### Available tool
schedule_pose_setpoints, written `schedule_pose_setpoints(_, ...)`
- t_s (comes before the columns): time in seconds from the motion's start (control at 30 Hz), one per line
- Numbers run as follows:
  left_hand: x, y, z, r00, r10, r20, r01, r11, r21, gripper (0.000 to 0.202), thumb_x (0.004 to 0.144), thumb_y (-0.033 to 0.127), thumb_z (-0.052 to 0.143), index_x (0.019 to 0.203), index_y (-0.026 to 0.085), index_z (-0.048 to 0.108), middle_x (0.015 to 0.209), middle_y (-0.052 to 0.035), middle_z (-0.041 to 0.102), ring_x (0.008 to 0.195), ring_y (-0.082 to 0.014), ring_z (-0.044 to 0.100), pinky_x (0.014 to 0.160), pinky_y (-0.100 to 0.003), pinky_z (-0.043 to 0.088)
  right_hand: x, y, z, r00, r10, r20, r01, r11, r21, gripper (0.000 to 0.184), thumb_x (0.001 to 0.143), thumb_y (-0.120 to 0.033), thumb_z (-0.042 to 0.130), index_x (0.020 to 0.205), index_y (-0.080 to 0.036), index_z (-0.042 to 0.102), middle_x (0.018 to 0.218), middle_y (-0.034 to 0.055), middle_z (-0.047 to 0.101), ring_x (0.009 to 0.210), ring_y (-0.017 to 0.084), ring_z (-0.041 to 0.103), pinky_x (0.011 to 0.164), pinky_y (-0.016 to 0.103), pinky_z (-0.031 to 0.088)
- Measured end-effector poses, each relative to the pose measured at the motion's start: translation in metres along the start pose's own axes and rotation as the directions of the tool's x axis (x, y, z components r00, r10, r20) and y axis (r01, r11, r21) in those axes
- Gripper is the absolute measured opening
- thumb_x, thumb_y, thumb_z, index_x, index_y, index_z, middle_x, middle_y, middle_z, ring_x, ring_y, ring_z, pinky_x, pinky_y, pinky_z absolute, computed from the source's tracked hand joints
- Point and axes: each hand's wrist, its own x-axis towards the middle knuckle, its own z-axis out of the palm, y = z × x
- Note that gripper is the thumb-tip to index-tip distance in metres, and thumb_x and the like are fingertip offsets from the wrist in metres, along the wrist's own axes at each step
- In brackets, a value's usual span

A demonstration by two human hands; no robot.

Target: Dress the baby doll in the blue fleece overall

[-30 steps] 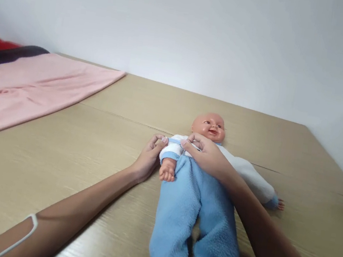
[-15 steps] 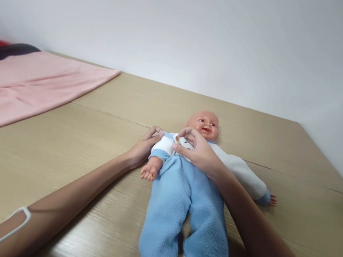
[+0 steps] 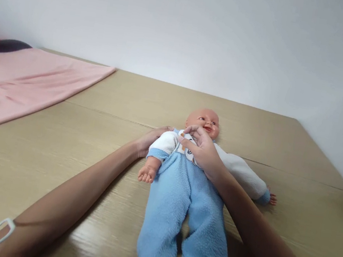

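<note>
A baby doll (image 3: 203, 122) in a fluffy blue and white suit (image 3: 185, 208) lies on its back on the wooden table (image 3: 56, 163), head toward the wall. My left hand (image 3: 149, 139) rests at the doll's shoulder, its fingers tucked behind the white sleeve and mostly hidden. My right hand (image 3: 202, 150) lies on the doll's chest just under the chin, fingers curled and pinching the suit's front near the collar.
A pink cloth (image 3: 20, 80) is spread over the table's far left, with a dark item (image 3: 0, 45) at its back edge. A plain white wall (image 3: 186, 27) stands behind the table. The table's right edge runs near the doll's outstretched arm (image 3: 247, 178).
Both hands have shifted up the doll toward its neck. The left hand has slid from beside the sleeve to behind the shoulder, and the doll's near arm has dropped outward.
</note>
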Motion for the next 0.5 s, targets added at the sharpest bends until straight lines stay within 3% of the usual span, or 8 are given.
schedule_pose_setpoints(0.17, -0.0050, 0.0016, 0.0009, 1.000, 0.005, -0.027, -0.006, 0.999, -0.033, 0.031, 0.074, 0.031, 0.097, 0.092, 0.019, 0.075, 0.087, -0.0003, 0.076, 0.078, -0.0160, 0.068, 0.077, -0.029, 0.059, -0.0026, -0.0027, -0.0044, 1.000, 0.011, -0.017, -0.010, 0.999, 0.052, 0.049, 0.080, -0.046, 0.099, 0.105, -0.027, 0.062, 0.109, 0.0013, 0.069, 0.106, 0.021, 0.067, 0.095, 0.033, 0.056)
schedule_pose_setpoints(0.5, -0.0046, 0.0035, 0.0054, 0.999, 0.042, -0.023, -0.043, 0.997, -0.056, 0.039, 0.070, 0.034, 0.100, 0.090, 0.022, 0.069, 0.084, 0.0026, 0.072, 0.072, -0.0140, 0.063, 0.069, -0.027, 0.056, -0.0045, -0.0028, -0.0084, 0.998, 0.042, -0.050, -0.034, 0.989, 0.144, 0.049, 0.081, -0.049, 0.100, 0.101, -0.027, 0.061, 0.106, -0.0009, 0.066, 0.099, 0.018, 0.062, 0.089, 0.029, 0.051)
